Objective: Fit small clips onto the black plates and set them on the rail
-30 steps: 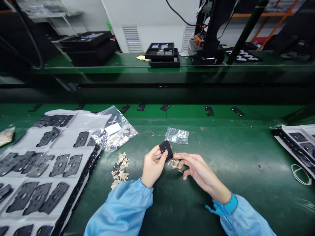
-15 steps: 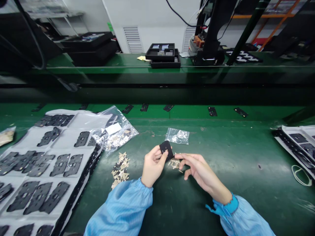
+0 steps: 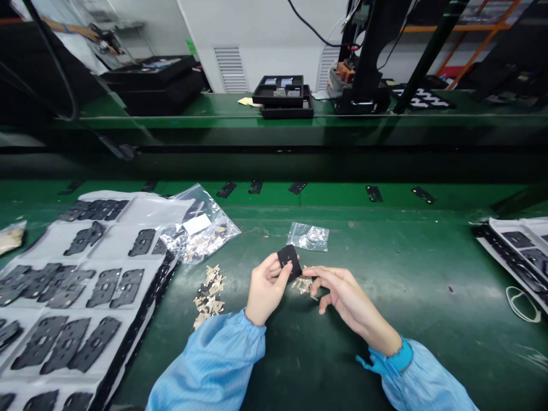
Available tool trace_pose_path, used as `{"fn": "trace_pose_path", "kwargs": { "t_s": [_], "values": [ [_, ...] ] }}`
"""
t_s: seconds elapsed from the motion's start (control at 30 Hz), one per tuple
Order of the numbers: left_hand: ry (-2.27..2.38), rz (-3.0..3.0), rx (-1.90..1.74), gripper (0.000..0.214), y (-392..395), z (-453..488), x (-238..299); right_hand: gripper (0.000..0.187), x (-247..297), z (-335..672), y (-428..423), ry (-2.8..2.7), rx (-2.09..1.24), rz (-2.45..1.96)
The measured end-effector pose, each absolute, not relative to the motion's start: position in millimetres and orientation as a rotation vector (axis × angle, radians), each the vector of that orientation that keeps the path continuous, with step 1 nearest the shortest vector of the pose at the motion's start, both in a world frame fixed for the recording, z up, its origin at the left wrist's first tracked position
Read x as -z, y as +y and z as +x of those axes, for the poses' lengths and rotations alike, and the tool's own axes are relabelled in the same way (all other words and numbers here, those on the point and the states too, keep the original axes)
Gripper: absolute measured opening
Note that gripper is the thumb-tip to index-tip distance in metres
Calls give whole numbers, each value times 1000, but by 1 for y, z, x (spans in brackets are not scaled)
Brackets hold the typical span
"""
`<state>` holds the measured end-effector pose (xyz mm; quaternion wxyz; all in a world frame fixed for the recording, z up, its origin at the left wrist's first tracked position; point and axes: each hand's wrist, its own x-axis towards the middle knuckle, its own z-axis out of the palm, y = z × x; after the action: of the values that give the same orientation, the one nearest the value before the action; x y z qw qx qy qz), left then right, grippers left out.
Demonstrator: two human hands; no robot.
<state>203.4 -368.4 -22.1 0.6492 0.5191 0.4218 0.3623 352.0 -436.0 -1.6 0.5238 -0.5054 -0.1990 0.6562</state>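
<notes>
My left hand [image 3: 268,288] is closed on a flat black plastic plate [image 3: 289,260], thumb across its face, held tilted above the table. The plate has small holes. To its right is my right hand [image 3: 338,294], fingers stretched out and apart, with the index fingertip at the plate's lower right corner. Whether a tiny piece is under that fingertip I cannot tell. Just below the fingers lies a small heap of metal pieces [image 3: 303,285], partly hidden. A larger pile of metal and black pieces [image 3: 209,297] lies left of my left hand.
At left, a white tray [image 3: 115,249] holds many black plates. A clear bag of small parts [image 3: 201,228] overlaps its edge; a small clear bag [image 3: 308,236] lies ahead. Black plates [image 3: 374,194] lie along a green strip. Another tray [image 3: 496,240] and a pale band [image 3: 523,304] are at right.
The plates on the green strip have shifted slightly right. Another person's arm has come into view at the upper left. My hands have hardly moved.
</notes>
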Motion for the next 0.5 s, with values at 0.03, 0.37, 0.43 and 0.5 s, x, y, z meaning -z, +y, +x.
{"fn": "trace_pose_path", "kwargs": {
  "t_s": [0.03,0.37,0.43,0.5],
  "values": [
    [958,1179,-821,37,-368,204,22,27,2,352,-436,-475,-1577,-1203],
    [945,1137,-756,37,-367,201,19,26,10,357,-433,-496,-1589,-1202],
    [928,1124,-738,37,-367,201,18,25,12,357,-433,-522,-1581,-1226],
    [912,1115,-720,37,-367,201,16,25,14,357,-432,-532,-1572,-1257]
  ]
}}
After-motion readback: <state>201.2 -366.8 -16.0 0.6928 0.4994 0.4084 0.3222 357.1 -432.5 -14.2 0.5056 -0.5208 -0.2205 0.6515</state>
